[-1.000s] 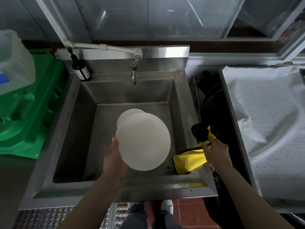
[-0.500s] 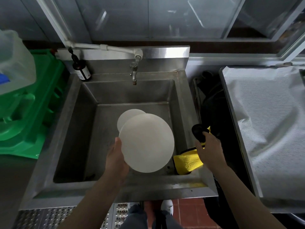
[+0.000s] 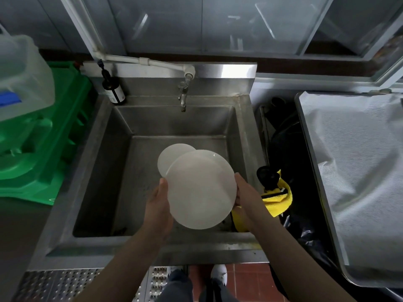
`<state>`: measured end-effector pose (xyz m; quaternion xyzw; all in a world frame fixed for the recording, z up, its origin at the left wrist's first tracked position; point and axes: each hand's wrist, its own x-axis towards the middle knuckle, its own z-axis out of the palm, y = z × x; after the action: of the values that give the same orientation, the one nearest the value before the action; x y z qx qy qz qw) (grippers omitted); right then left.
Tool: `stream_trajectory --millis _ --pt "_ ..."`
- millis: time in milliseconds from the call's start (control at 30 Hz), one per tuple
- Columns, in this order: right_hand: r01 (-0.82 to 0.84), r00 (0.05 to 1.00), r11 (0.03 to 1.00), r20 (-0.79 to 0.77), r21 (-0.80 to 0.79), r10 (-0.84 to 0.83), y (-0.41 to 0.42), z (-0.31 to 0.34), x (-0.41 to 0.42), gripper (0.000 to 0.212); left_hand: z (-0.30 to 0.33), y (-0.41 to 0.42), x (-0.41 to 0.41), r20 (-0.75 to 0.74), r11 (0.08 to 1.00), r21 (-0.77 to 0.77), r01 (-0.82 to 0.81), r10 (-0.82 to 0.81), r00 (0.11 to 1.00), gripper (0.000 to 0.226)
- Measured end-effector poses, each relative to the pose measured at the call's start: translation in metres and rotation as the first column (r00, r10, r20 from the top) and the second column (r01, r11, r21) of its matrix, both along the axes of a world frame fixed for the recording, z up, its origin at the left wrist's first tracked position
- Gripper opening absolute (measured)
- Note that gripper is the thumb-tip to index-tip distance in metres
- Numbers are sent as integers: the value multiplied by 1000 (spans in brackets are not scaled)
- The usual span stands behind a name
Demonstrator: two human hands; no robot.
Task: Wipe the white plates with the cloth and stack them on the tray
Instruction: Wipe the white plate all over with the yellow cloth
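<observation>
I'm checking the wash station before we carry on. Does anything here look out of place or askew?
Only the yellow cloth: it lies bunched on the right rim of the sink, draped partly over the edge. Both the left hand and the right hand hold the white plate, a second plate behind it. No spills or damage show.

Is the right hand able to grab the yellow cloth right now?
Probably not straight away. The right hand grips the edge of the white plate, so it is busy. The yellow cloth lies just beside it on the sink rim, uncovered, so letting go should free it.
</observation>
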<state>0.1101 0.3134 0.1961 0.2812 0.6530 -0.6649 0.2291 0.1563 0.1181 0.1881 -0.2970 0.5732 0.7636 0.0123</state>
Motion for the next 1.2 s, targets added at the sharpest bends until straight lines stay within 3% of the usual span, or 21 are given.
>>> stream_trajectory --millis 67,300,500,700,800,933,1000,1100,1200 --pt "94 995 989 50 -111 -89 -4 2 2 32 0 -4 -2 10 1000 -9 1 -1 1000 37" --pt "271 961 932 7 -240 -277 -12 -3 10 40 -1 -13 -13 164 995 97 -38 21 986 37" --pt "342 938 881 60 -327 -342 -12 3 8 47 6 -13 -11 100 992 92 -90 81 992 36" --pt "410 909 809 111 -421 -402 -9 9 5 45 20 -13 -5 13 1000 15 13 -13 1000 22" --pt "406 911 810 115 -423 -397 -9 9 5 33 26 -14 -4 -16 996 -72 45 -46 999 44" --pt "356 931 848 231 -394 -284 -12 14 4 71 29 -14 -6 -124 997 -69 34 -42 991 33" --pt "342 929 856 274 -388 -247 -10 15 4 76 29 -15 -5 -158 997 -28 68 -72 985 38" --pt "313 936 874 279 -371 -217 -11 15 6 73 30 -18 -3 -194 994 -48 100 -108 975 28" --pt "311 944 881 228 -357 -240 -13 16 8 56 31 -17 -6 -158 987 -106 117 -133 978 27"
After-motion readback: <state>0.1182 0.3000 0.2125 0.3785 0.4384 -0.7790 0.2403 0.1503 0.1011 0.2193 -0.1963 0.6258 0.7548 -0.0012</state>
